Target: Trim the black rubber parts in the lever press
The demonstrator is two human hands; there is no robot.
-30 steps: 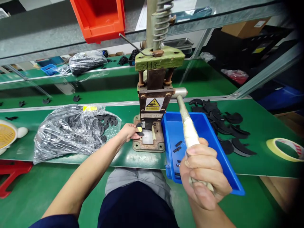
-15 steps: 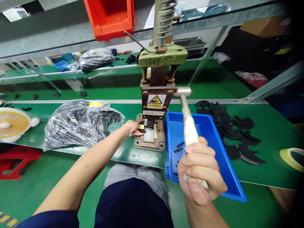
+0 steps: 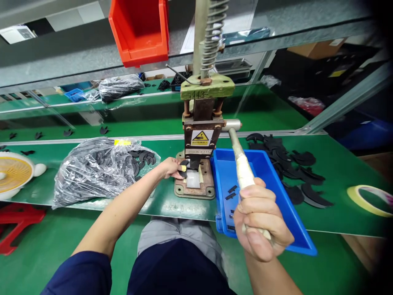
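A hand press [image 3: 201, 135] with a yellow warning label stands on the green bench. My left hand [image 3: 172, 168] pinches a small black curved part [image 3: 183, 169] on the press base, right under the ram. My right hand [image 3: 260, 219] is closed around the cloth-wrapped lever handle [image 3: 242, 168] that slopes down from the press toward me. A blue tray [image 3: 276, 192] sits right of the press, under the lever, with a few small black offcuts in it.
A clear plastic bag of black parts [image 3: 98, 170] lies left of the press. Loose black curved parts [image 3: 291, 164] are piled right of the tray. A tape roll [image 3: 368, 200] is far right, a small fan [image 3: 15, 174] far left, a red bin [image 3: 139, 30] overhead.
Both hands keep their holds; the left hand shifts the black part slightly on the press base. The view itself has swung a little.
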